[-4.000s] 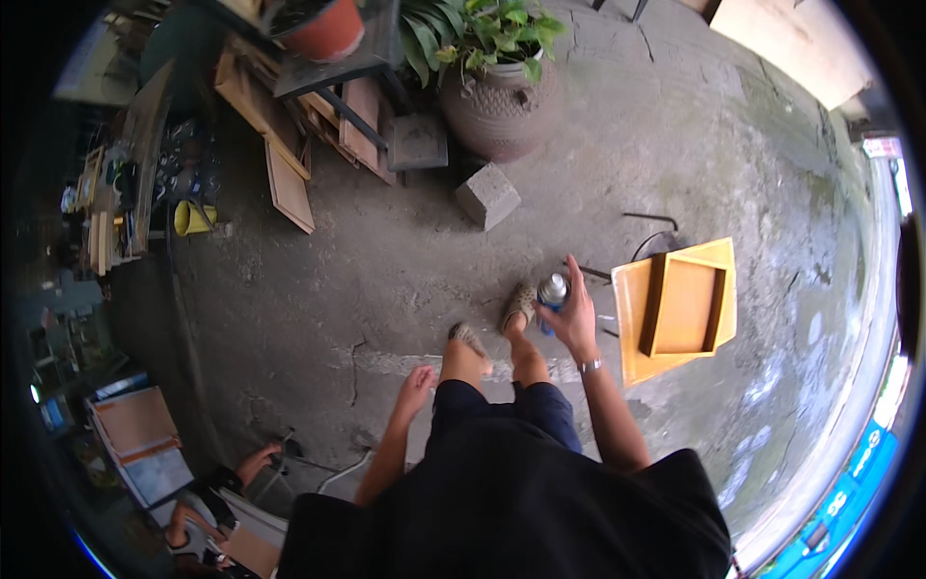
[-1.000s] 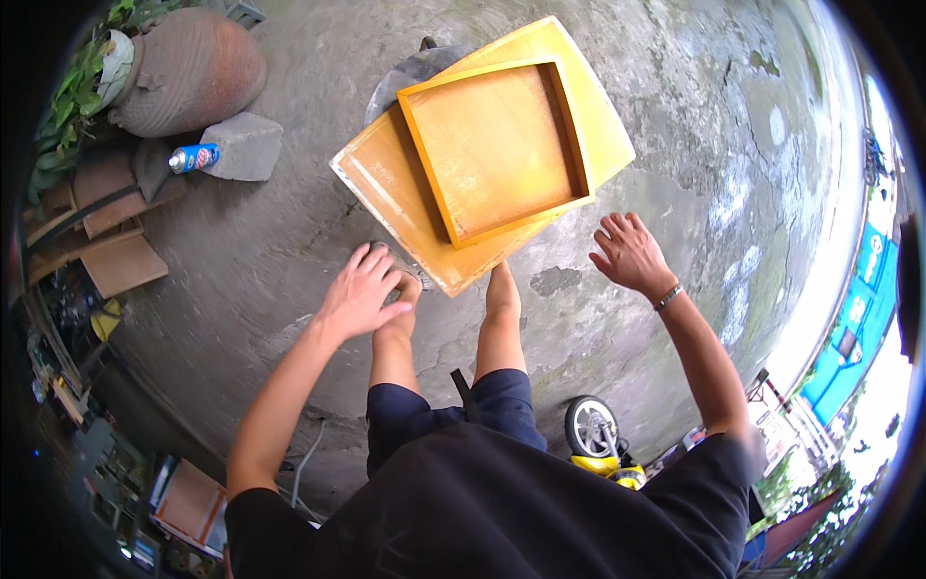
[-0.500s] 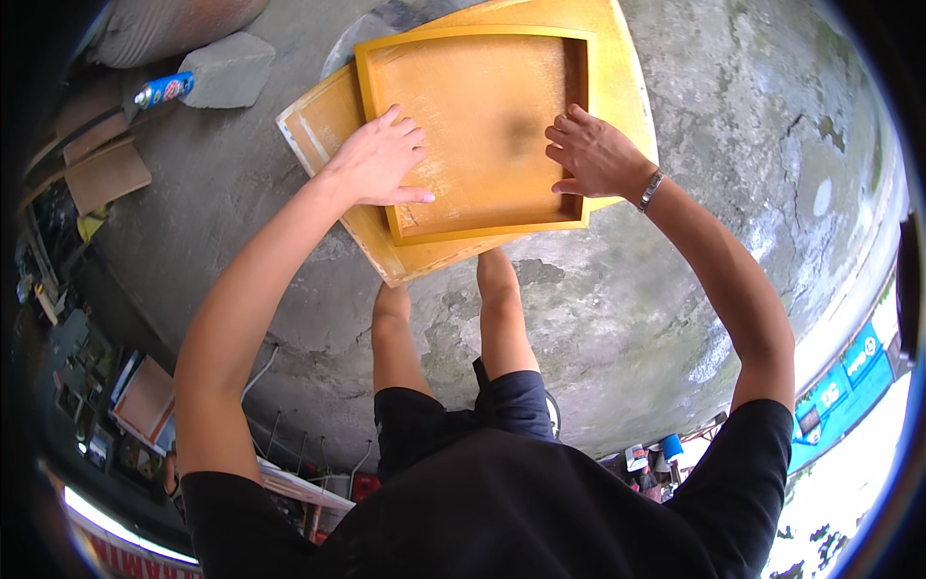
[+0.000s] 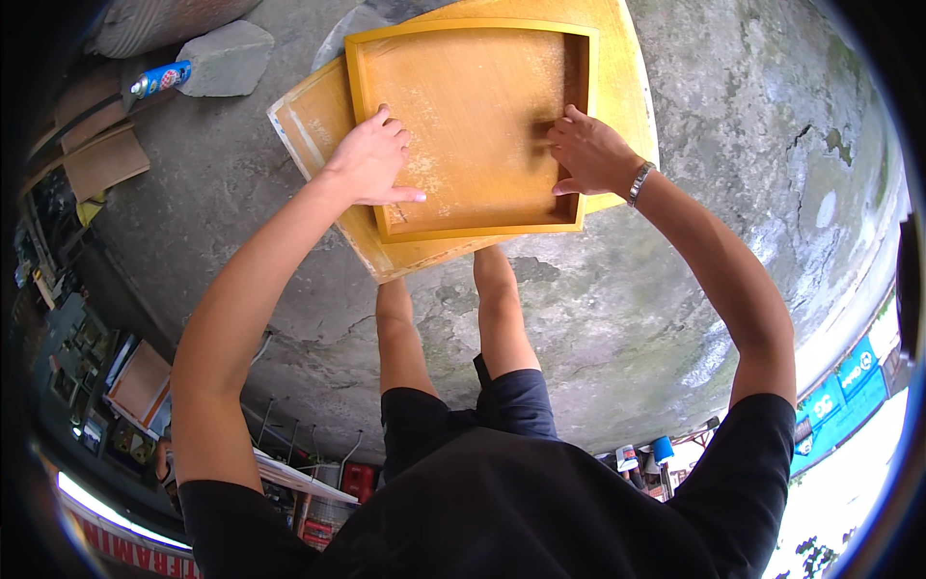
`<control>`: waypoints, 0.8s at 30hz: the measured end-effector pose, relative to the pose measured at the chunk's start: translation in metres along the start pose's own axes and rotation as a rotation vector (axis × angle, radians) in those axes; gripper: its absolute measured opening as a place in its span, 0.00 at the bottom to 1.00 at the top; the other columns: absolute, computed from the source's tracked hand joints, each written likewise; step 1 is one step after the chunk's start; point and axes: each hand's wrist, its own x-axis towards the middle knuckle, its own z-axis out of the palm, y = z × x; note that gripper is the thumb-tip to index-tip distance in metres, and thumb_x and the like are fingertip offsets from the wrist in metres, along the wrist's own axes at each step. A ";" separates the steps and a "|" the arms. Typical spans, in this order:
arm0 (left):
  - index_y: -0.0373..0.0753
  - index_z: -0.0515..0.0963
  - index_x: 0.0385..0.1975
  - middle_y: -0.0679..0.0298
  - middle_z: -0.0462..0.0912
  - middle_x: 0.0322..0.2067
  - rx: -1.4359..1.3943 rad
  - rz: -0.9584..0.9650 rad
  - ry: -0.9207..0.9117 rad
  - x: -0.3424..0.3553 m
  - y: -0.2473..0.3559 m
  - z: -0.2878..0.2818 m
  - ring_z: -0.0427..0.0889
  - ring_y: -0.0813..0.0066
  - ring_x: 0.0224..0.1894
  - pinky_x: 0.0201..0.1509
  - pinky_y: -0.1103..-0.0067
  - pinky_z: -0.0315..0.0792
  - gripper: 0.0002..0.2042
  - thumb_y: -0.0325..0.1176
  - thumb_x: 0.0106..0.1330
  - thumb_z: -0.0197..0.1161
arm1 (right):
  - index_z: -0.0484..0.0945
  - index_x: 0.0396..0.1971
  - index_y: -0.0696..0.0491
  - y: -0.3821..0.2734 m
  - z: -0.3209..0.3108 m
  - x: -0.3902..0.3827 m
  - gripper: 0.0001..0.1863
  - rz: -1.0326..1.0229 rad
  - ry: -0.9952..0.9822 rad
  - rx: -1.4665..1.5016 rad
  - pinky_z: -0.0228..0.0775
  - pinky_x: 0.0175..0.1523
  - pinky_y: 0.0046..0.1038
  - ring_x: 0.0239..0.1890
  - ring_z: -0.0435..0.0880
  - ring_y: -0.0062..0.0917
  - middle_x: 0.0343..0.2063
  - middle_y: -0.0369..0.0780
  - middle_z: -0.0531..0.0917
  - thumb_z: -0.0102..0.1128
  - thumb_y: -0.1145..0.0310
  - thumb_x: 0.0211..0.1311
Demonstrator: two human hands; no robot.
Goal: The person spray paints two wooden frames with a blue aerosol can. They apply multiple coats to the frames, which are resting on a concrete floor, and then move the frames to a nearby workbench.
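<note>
A shallow yellow wooden tray [image 4: 463,96] with raised sides lies in front of me, its inner bottom scuffed with pale marks. My left hand [image 4: 368,159] is closed over the tray's left side, fingers reaching inside and thumb pointing inward. On the opposite side, my right hand [image 4: 593,154] grips the right wall with its fingers curled over the rim. Under the tray sit a yellow rectangular panel [image 4: 307,116] with worn whitish edges and a larger yellow board [image 4: 627,82] with a curved edge. The tray hides much of both.
A blue spray can [image 4: 161,79] and a grey block [image 4: 227,60] are at the upper left, near a ribbed container [image 4: 164,21]. Brown cardboard pieces [image 4: 106,166] lie along the left. My legs [image 4: 497,299] are close to the panel's near edge, on worn concrete.
The fingers of my left hand have drawn slightly closer to the tray's left rim. My right hand keeps its place on the right wall. The whole view has shifted a little.
</note>
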 end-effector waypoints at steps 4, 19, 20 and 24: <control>0.32 0.87 0.44 0.57 0.83 0.48 0.034 -0.012 -0.050 -0.001 -0.002 0.001 0.76 0.60 0.60 0.78 0.59 0.55 0.45 0.76 0.67 0.45 | 0.90 0.39 0.50 0.001 -0.004 0.000 0.37 0.015 -0.053 0.024 0.53 0.76 0.38 0.57 0.76 0.29 0.43 0.35 0.83 0.52 0.28 0.64; 0.31 0.85 0.49 0.57 0.83 0.50 0.041 -0.013 -0.083 -0.005 -0.005 0.000 0.75 0.61 0.61 0.78 0.60 0.55 0.45 0.75 0.69 0.44 | 0.90 0.40 0.51 0.000 0.000 -0.001 0.37 0.026 -0.048 0.036 0.49 0.79 0.39 0.58 0.76 0.30 0.45 0.36 0.83 0.54 0.28 0.64; 0.31 0.85 0.49 0.57 0.83 0.50 0.043 -0.012 -0.078 -0.005 -0.005 0.002 0.75 0.61 0.60 0.78 0.60 0.55 0.45 0.75 0.69 0.44 | 0.90 0.40 0.51 0.000 -0.002 -0.001 0.37 0.024 -0.058 0.029 0.49 0.79 0.39 0.58 0.76 0.30 0.45 0.36 0.83 0.54 0.28 0.64; 0.31 0.86 0.47 0.57 0.83 0.48 0.004 -0.004 -0.014 -0.008 -0.007 0.006 0.76 0.61 0.59 0.78 0.62 0.55 0.44 0.74 0.69 0.45 | 0.90 0.40 0.51 0.002 -0.005 -0.001 0.37 0.013 -0.069 0.033 0.50 0.79 0.39 0.57 0.77 0.30 0.44 0.36 0.83 0.54 0.28 0.64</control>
